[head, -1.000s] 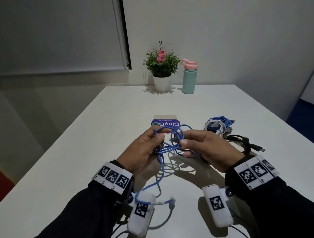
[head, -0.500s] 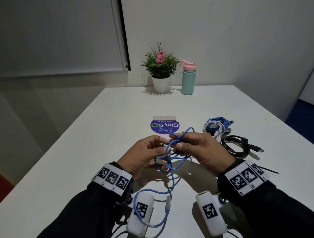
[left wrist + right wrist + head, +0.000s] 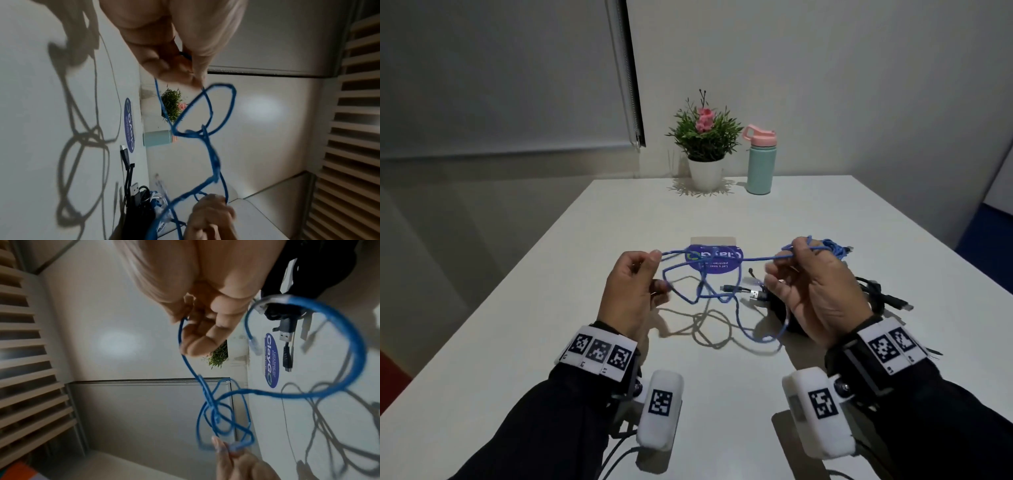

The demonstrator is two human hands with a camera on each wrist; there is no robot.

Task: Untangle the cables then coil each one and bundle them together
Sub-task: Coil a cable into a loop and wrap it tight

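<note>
A thin blue cable (image 3: 763,258) is stretched in the air between my hands, above the white table (image 3: 619,212). My left hand (image 3: 652,257) pinches one part between thumb and forefinger. My right hand (image 3: 789,257) grips another part with curled fingers. Loose tangled loops (image 3: 702,291) hang between the hands. In the left wrist view the blue cable (image 3: 213,155) crosses itself in loops. In the right wrist view the blue cable (image 3: 207,395) shows a free end with a clear plug (image 3: 255,347). A black cable (image 3: 883,298) and a blue-and-white bundle (image 3: 835,250) lie behind my right hand.
A blue round sticker (image 3: 717,265) lies on the table under the cable. A black USB plug (image 3: 755,294) rests next to my right hand. A potted plant (image 3: 705,144) and a teal bottle (image 3: 760,161) stand at the far edge, by the wall.
My hands have moved apart, left to the left and right to the right. The blue cable, bunched between them before, is now drawn out into a line with loops hanging.
</note>
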